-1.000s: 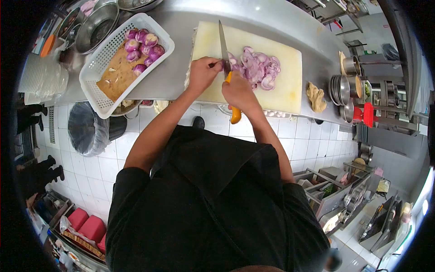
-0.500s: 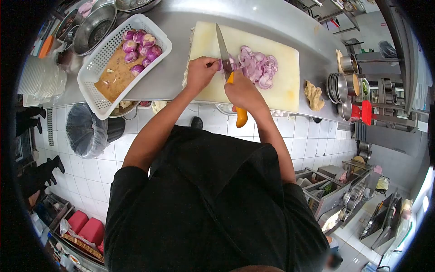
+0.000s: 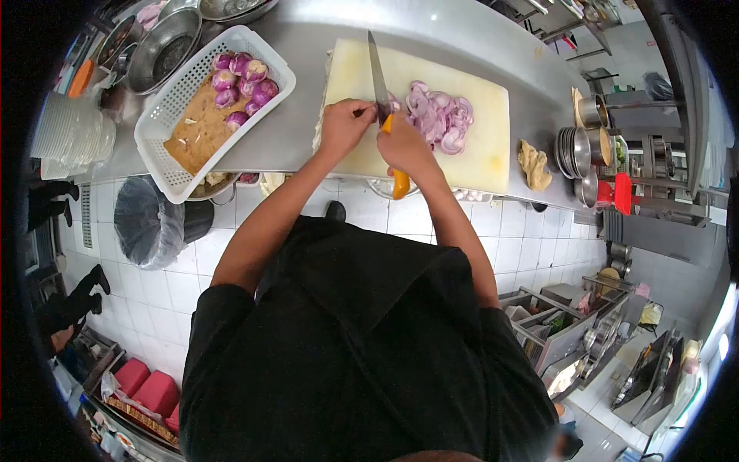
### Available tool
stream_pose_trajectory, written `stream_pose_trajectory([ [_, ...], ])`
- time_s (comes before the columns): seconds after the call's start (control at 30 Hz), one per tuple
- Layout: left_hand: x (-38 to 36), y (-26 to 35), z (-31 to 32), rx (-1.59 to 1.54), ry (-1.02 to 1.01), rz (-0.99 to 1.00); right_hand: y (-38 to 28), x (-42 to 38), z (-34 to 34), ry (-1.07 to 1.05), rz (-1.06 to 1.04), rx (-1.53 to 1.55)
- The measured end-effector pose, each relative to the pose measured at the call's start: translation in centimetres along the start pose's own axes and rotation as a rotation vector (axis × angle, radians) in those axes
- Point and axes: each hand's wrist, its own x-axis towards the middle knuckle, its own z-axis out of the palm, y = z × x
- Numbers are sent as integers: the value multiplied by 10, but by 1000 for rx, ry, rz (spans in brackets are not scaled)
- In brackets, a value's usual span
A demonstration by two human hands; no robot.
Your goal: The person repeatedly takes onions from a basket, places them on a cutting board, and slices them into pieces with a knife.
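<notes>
My right hand (image 3: 406, 148) is wrapped round the yellow handle of a kitchen knife (image 3: 377, 73), its long blade pointing away from me over a pale cutting board (image 3: 486, 158). Just left of the blade, my left hand (image 3: 343, 129) has its fingers curled in a pinch on a piece of red onion, mostly hidden by the fingers and blade. Sliced red onion (image 3: 440, 115) lies in a loose heap on the board, right of the knife. Peeled whole red onions (image 3: 252, 71) sit in a white perforated basket (image 3: 171, 92) to the left.
Metal bowls (image 3: 164, 52) and stacked clear plastic containers (image 3: 69, 131) stand at the left of the steel counter (image 3: 308, 38). A crumpled tan cloth (image 3: 533, 165) lies right of the board. Below the counter is a lined bin (image 3: 150, 223). Another person's dark-clothed legs (image 3: 73, 304) show at far left.
The knife has turned slightly and its handle has come up and left with my right hand. The purple edge at my left fingertips is less visible. The onion heap looks much the same.
</notes>
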Motion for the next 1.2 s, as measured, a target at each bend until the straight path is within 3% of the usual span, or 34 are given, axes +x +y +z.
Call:
stream_pose_trajectory([
  [0.37,-2,4,0,2,20,-15,-12,-40,-8,-45,72,33],
  [0.67,-2,6,0,27,66,19,27,16,31,65,-99,-3],
  [0.87,-2,3,-2,48,1,-22,-10,-24,-12,-38,36,-7],
  [1.2,-2,3,0,-8,34,36,-15,-40,-8,-11,14,21],
])
